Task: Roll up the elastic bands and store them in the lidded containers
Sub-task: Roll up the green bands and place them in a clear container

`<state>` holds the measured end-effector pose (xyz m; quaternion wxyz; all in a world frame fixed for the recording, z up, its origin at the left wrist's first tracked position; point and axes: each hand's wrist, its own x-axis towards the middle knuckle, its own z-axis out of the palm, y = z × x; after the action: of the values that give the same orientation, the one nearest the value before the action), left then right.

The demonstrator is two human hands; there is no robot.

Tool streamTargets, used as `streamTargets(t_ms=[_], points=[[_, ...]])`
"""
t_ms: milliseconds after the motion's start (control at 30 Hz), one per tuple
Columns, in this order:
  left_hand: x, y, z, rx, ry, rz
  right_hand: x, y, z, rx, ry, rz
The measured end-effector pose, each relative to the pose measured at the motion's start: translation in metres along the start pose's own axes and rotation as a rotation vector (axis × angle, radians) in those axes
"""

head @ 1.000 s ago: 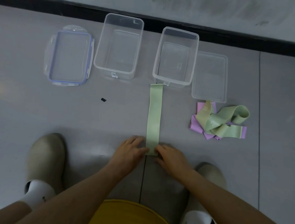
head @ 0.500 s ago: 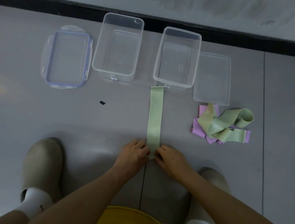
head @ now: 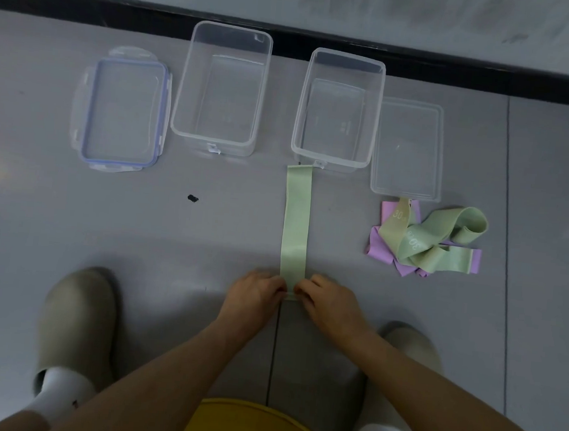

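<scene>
The green band (head: 296,223) lay flat and straight on the floor (head: 136,236). Its near end was under both grips, and its far end reached to, or just short of, the front wall of the open container (head: 331,160) directly ahead of them. The left grip (head: 255,293) and the right grip (head: 328,303) were closed on that near end from either side, fingers curled over its corners. A first fold appeared to be turned there, though it was largely hidden. Judgement: the roll was at its very start. The first turn would need to be tight and square to the band's edges, with both grips advancing evenly, or the coil could cone. Ahead and to the right lay a tangled pile of bands (head: 425,241), green and purple, just beside a clear lid (head: 408,150). Ahead and to the left stood a second container (head: 214,138) and a blue-edged lid (head: 125,115).
</scene>
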<state>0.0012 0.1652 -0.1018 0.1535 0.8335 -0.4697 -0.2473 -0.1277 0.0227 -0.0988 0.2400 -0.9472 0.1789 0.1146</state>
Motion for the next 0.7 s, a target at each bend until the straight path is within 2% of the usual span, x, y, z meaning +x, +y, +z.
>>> streamTargets(t_ms=[433,533,700], points=[[0.001,0.006,0.006,0.045,0.065,-0.008,-0.003,0.005,0.004,-0.148,-0.039,-0.133],[-0.001,0.003,0.005,0.044,0.050,0.007,0.000,0.002,0.004,-0.144,-0.034,-0.086],[-0.001,-0.004,0.000,0.038,0.043,0.058,0.006,0.003,0.004,0.008,-0.023,0.006]])
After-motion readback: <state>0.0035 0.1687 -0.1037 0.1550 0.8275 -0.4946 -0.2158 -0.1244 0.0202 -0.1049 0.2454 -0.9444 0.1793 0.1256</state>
